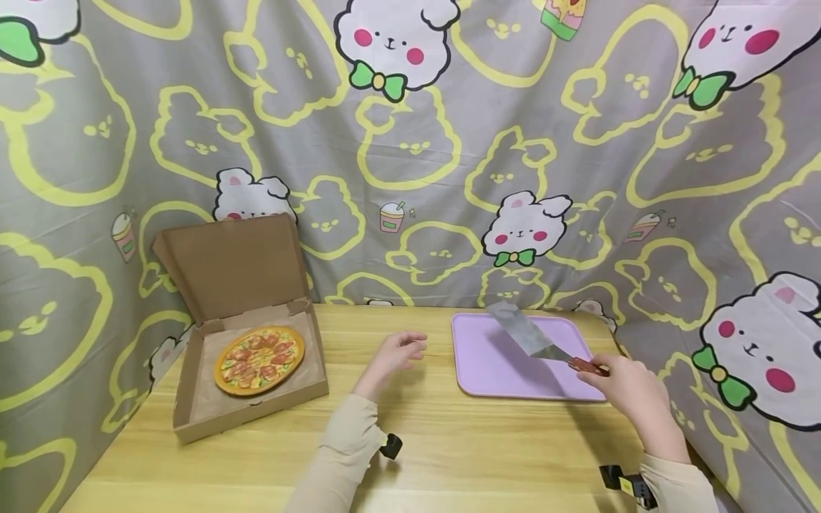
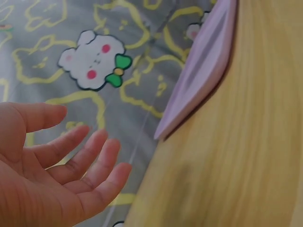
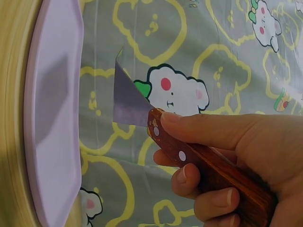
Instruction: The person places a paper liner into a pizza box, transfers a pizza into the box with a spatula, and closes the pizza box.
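Observation:
My right hand point(image 1: 631, 390) grips the wooden handle of a metal spatula point(image 1: 522, 329), its flat blade held in the air over a light purple tray point(image 1: 474, 377). In the right wrist view, the fingers of the right hand point(image 3: 227, 161) curl round the riveted brown handle point(image 3: 208, 172). Left of the tray, my left hand point(image 1: 393, 360) hovers above the table with nothing in it. Its fingers are loosely bent and spread in the left wrist view. A pizza point(image 1: 259, 360) with a yellow-orange rim lies inside an open cardboard box point(image 1: 250, 413) on the left.
The box lid point(image 1: 237, 267) stands raised at the back. A wooden table point(image 1: 449, 456) carries box and tray. Behind and on both sides hangs a grey curtain point(image 1: 410, 199) with yellow outlines and white cartoon heads. Small black devices point(image 1: 391, 447) are worn at the wrists.

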A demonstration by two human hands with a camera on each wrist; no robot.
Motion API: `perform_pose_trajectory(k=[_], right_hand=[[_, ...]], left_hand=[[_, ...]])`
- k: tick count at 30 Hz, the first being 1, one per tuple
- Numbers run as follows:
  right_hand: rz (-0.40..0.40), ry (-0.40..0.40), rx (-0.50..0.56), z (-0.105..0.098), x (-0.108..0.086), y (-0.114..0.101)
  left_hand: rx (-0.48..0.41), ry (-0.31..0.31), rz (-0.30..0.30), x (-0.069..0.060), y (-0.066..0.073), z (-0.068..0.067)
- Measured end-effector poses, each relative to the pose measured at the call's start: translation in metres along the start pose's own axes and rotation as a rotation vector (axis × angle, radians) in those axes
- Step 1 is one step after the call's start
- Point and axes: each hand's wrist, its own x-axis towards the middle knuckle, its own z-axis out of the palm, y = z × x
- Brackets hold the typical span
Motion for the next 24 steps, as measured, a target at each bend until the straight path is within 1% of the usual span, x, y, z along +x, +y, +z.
perform_pose_trajectory(k=[7, 11, 15, 19, 24], right_hand=[[0.051, -0.037, 0.000, -0.006, -0.001, 0.004], [0.047, -0.038, -0.002, -0.008, 0.000, 0.008], [0.037, -0.032, -0.009, -0.009, -0.001, 0.011], [0.055, -0.045, -0.013, -0.011, -0.002, 0.015], [0.079, -0.066, -0.002, -0.013, -0.001, 0.017]], left_hand=[[0.032, -0.001, -0.018, 0.007, -0.005, 0.025], [0.027, -0.003, -0.044, 0.011, -0.011, 0.038], [-0.007, -0.014, -0.078, 0.016, -0.017, 0.050], [-0.043, -0.026, -0.103, 0.023, -0.020, 0.062], [-0.049, 0.008, -0.143, 0.031, -0.022, 0.074]])
